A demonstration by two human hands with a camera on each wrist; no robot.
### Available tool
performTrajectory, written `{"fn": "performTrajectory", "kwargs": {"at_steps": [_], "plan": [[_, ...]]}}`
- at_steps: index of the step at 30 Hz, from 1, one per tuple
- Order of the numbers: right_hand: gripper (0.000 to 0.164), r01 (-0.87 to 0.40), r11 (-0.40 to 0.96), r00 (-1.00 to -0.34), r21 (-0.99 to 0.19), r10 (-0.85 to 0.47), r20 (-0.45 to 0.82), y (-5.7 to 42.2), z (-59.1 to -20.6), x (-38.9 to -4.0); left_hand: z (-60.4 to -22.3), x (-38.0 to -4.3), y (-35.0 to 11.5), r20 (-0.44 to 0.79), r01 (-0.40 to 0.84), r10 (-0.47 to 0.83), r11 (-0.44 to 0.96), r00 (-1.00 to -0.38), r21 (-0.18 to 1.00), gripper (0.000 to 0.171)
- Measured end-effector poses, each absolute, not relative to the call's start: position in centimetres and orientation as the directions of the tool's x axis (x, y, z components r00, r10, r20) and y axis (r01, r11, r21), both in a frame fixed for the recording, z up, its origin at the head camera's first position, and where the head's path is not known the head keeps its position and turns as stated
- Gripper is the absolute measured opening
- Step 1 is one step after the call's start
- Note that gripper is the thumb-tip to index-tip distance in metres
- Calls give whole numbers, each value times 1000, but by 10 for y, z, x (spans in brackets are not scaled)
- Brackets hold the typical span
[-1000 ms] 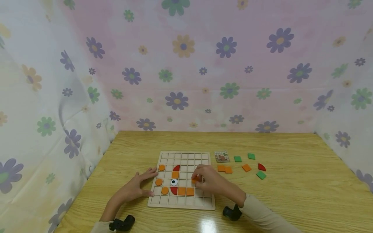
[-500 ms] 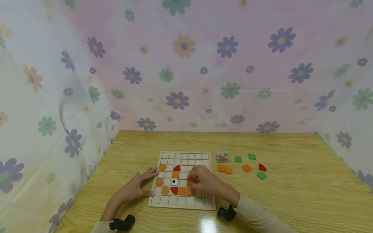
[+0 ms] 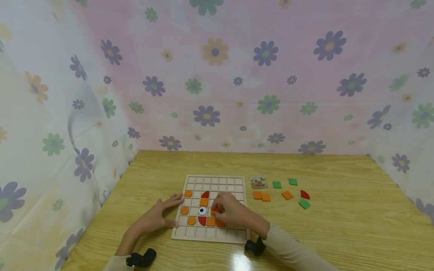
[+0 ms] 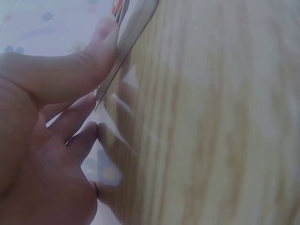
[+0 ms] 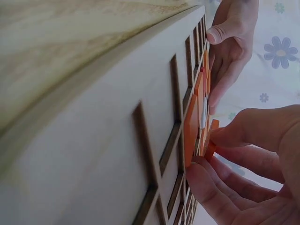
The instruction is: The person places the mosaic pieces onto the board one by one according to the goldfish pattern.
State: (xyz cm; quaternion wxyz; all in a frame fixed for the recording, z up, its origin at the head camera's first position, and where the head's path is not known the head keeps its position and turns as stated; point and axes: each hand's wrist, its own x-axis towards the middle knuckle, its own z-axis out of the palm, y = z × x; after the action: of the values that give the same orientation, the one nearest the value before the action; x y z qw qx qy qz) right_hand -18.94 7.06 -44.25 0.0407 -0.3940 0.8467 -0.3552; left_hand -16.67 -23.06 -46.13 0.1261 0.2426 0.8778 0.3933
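A wooden grid board lies on the table. My right hand pinches an orange square tile between thumb and fingers, low over the grid, just right of a white eye disc. In the right wrist view the tile is tilted. Around it on the board sit orange squares, orange round pieces along the left, and two red quarter-circles, one above and one below the eye. My left hand rests at the board's left edge with fingers spread, its thumb touching the rim in the left wrist view.
Right of the board lie a small pattern card, several loose orange squares, green squares and a red quarter-circle. Flowered cloth encloses the table at the back and sides.
My right hand has moved left across the grid with the orange square tile, from right of the orange row toward the eye disc. My left hand has stayed at the edge.
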Motion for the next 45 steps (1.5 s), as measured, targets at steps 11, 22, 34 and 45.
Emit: {"fn": "performTrajectory", "kwargs": {"at_steps": [11,22,34,45], "plan": [[10,-636,464,-692,-617,-697,188,64,-443,-189,-461,-168,-230,-25,336,525,579,-851,743,77],[8,-638,462,-693,-616,-693,198,63,-447,-188,-462,-168,-229,-20,341,540,561,-842,754,77],[11,-631,460,-699,-625,-686,202,77,-440,-183,-458,-165,-228,4,365,544,559,-839,744,75],[8,-620,542,-733,-568,-658,172,107,-430,-181,-461,-166,-230,-9,356,539,570,-842,741,76]]}}
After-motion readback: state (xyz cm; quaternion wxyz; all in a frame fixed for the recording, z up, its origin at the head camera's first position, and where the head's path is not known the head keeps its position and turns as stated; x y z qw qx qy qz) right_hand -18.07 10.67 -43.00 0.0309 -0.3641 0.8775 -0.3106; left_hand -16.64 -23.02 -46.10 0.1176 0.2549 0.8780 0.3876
